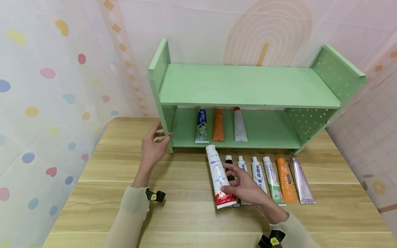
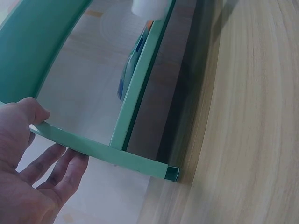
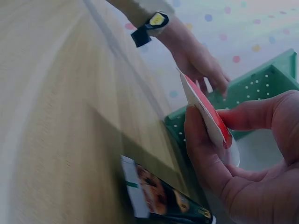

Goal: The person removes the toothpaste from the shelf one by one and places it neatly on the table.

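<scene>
The left hand (image 1: 152, 146) grips the side of the green shelf (image 1: 248, 84), seemingly to steady it, while the right hand (image 1: 246, 184) pinches a toothpaste tube (image 1: 218, 170) low, apparently leaving its cap (image 1: 210, 148) free.

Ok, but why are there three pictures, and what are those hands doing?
There's no robot here, just a person working. The big picture is seen from the person's head, looking down; the other two are seen from the left and right wrists. The left hand grips the side of a green shelf. The right hand holds a white-and-red toothpaste tube. Six more tubes lie on the wooden table, and three tubes are on the shelf's lower board.
</scene>
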The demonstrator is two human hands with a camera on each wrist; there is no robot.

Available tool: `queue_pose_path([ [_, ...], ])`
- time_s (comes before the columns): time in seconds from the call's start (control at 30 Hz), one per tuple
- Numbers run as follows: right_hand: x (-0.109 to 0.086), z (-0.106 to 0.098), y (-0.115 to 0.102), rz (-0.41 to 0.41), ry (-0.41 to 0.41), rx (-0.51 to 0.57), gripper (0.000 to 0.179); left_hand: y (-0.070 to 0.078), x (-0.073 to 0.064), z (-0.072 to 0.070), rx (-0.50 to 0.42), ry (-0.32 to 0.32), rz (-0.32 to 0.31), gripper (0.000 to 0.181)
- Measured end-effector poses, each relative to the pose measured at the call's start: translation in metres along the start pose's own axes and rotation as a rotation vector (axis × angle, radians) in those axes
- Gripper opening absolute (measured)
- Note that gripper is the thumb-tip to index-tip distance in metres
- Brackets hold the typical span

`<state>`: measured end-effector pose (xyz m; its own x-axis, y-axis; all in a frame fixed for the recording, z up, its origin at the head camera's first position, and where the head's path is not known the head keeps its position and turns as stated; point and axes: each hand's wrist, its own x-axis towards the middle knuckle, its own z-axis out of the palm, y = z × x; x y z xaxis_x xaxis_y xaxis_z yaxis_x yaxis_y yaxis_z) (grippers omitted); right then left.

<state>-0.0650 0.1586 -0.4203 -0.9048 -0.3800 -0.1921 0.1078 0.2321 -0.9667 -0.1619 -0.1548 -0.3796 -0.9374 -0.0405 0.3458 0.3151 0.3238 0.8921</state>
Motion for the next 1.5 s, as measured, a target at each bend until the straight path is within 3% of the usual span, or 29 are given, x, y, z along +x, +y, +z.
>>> queue_pose_path([
  [0.53, 0.009, 0.031, 0.007, 0.039, 0.141, -0.139, 0.078, 0.001, 0.000, 0.001, -0.006, 0.010, 0.020, 0.055],
  [0.73, 0.011, 0.040, 0.012, 0.024, 0.171, -0.265, 0.079, 0.000, -0.001, 0.001, -0.011, 0.005, 0.001, 0.055],
  [0.93, 0.012, 0.047, 0.012, -0.024, 0.168, -0.394, 0.083, 0.000, 0.000, 0.001, -0.009, 0.008, 0.015, 0.055],
  [1.13, 0.011, 0.050, 0.006, -0.017, 0.164, -0.492, 0.085, -0.001, 0.000, 0.001, -0.004, 0.012, 0.028, 0.054],
  [1.5, 0.005, 0.054, 0.000, -0.061, 0.254, -0.716, 0.076, 0.001, -0.001, 0.001, -0.005, 0.006, 0.018, 0.055],
])
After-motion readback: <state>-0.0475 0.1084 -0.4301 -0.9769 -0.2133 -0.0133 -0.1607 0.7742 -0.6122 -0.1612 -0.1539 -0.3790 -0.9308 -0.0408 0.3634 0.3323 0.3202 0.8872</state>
